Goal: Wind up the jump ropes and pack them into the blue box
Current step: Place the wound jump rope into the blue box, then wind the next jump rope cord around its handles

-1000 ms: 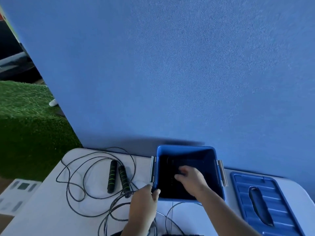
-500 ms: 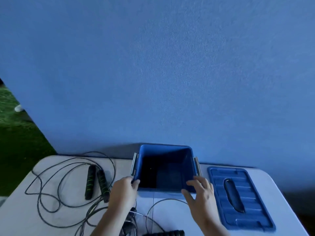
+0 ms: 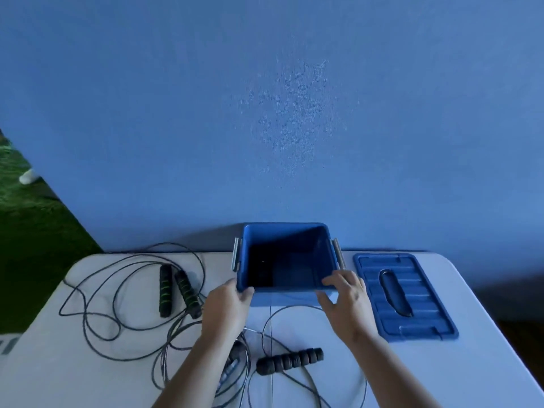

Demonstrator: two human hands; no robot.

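Note:
The open blue box (image 3: 322, 235) stands at the back middle of the white table (image 3: 73, 366); its inside looks dark and bare. My left hand (image 3: 228, 307) grips the box's near left corner. My right hand (image 3: 348, 301) rests against its near right corner, fingers curled on the rim. A jump rope with green-striped black handles (image 3: 175, 290) lies uncoiled on the left. A second jump rope with a ribbed black handle (image 3: 290, 360) lies loose near the front, between my forearms; its other handle is partly hidden under my left arm.
The blue box lid (image 3: 404, 295) lies flat to the right of the box. A blue wall (image 3: 279, 113) rises right behind the table. Green turf (image 3: 35, 242) lies off the table's left edge. Rope loops cover the left and front of the table.
My right hand came out of the box to its near right corner. The view shifted, so the box now appears more central; my left hand stays on the near left corner.

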